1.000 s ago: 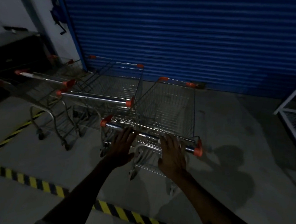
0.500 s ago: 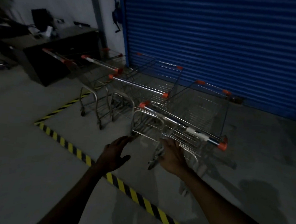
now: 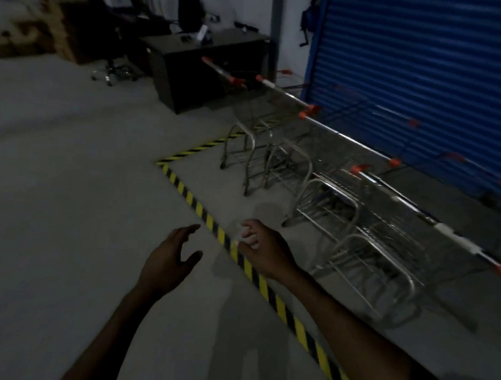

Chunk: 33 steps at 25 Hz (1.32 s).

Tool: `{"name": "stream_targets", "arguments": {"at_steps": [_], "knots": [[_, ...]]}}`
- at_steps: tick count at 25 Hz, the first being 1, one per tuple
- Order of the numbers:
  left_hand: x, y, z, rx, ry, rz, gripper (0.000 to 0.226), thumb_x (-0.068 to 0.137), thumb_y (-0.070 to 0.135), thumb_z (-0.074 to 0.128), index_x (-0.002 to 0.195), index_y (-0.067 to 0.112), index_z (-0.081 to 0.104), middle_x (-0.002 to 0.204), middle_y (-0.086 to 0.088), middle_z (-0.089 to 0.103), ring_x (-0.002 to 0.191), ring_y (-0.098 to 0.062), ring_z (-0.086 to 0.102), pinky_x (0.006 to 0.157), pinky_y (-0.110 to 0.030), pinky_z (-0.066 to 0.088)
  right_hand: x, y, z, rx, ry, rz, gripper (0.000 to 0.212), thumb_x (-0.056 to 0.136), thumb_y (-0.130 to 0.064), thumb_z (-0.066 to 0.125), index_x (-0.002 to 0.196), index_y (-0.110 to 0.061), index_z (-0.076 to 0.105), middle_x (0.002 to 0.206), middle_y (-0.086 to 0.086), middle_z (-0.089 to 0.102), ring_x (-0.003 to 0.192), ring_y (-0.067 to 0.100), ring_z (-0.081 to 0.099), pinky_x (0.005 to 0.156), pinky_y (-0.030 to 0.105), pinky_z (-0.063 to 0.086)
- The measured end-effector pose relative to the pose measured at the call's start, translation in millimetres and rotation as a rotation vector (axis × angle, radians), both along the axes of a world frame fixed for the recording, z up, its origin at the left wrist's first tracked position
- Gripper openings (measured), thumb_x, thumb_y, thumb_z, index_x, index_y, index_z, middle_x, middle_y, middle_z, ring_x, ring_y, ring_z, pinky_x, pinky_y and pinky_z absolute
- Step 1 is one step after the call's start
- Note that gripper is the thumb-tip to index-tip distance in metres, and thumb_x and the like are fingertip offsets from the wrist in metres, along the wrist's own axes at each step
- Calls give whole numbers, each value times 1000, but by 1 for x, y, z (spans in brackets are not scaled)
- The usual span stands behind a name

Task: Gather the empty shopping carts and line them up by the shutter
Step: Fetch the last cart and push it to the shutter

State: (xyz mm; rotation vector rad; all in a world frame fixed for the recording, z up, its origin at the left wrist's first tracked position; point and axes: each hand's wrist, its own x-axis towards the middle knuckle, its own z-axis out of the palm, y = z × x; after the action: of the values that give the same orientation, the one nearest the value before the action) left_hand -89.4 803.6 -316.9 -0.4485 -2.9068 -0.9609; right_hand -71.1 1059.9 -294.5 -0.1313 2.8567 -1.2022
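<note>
1. The grip of the left hand (image 3: 173,255) is spread, with the fingers relaxed and apart. Nothing is held. It hangs over the bare floor (image 3: 66,177), left of the hazard tape (image 3: 282,307).
2. The fingers of the right hand (image 3: 264,250) are loosely curled, and nothing is seen inside the grip. It is above the tape, near the lower frame of the nearest cart (image 3: 387,255) but apart from it.
3. The shopping carts (image 3: 347,138) stand side by side inside the taped area, along the blue shutter (image 3: 429,69). No hand rests on any of them.
4. Risk: the carts are unrestrained. A nudge or a sloping floor is judged enough to make one roll or swivel out of the row. Brakes cannot be made out.
5. Risk: the nearest cart's rear frame sits close to the tape and its handle (image 3: 459,242) juts out to the right. A foot or an arm could catch it and skew the line.
6. Risk: the light is poor and the far end is blurred, so the spacing cannot be confirmed. The farthest cart stands close to a dark table (image 3: 198,76), and whether they touch cannot be told. An office chair (image 3: 113,58) beyond it is a further obstacle.
</note>
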Motion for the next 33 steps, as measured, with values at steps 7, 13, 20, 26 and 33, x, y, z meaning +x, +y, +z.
{"name": "stream_targets", "arguments": {"at_steps": [7, 13, 20, 26, 33], "knots": [[55, -204, 14, -12, 36, 263, 58, 95, 45, 67, 148, 33, 46, 149, 6, 50, 129, -17, 56, 92, -41, 55, 0, -212, 11, -16, 19, 226, 46, 98, -45, 66, 136, -21, 57, 118, -3, 65, 101, 12, 64, 89, 35, 56], [117, -304, 23, 28, 63, 474, 55, 94, 44, 68, 145, 32, 50, 145, 8, 53, 127, -14, 58, 92, -35, 53, 3, -337, 13, 19, 40, 427, 40, 95, -48, 67, 129, -28, 59, 104, -15, 62, 87, 0, 61, 84, 33, 58], [173, -371, 23, 0, 73, 720, 52, 94, 45, 67, 143, 33, 52, 144, 9, 53, 124, -14, 58, 89, -35, 53, 8, -439, 15, -11, 44, 632, 39, 91, -50, 69, 126, -32, 61, 103, -17, 64, 87, -5, 62, 84, 33, 58], [185, -418, 18, -15, 78, 899, 51, 93, 46, 67, 140, 37, 52, 141, 13, 53, 122, -11, 58, 86, -35, 54, -8, -509, 5, -35, 29, 778, 39, 90, -52, 69, 123, -35, 61, 103, -19, 65, 87, -3, 64, 83, 35, 58], [146, -471, 24, -50, 91, 1031, 52, 92, 46, 68, 141, 37, 51, 142, 12, 53, 122, -13, 59, 87, -35, 53, -61, -584, 7, -39, 32, 925, 41, 89, -54, 68, 125, -35, 60, 106, -18, 65, 90, 2, 65, 84, 37, 59]]}}
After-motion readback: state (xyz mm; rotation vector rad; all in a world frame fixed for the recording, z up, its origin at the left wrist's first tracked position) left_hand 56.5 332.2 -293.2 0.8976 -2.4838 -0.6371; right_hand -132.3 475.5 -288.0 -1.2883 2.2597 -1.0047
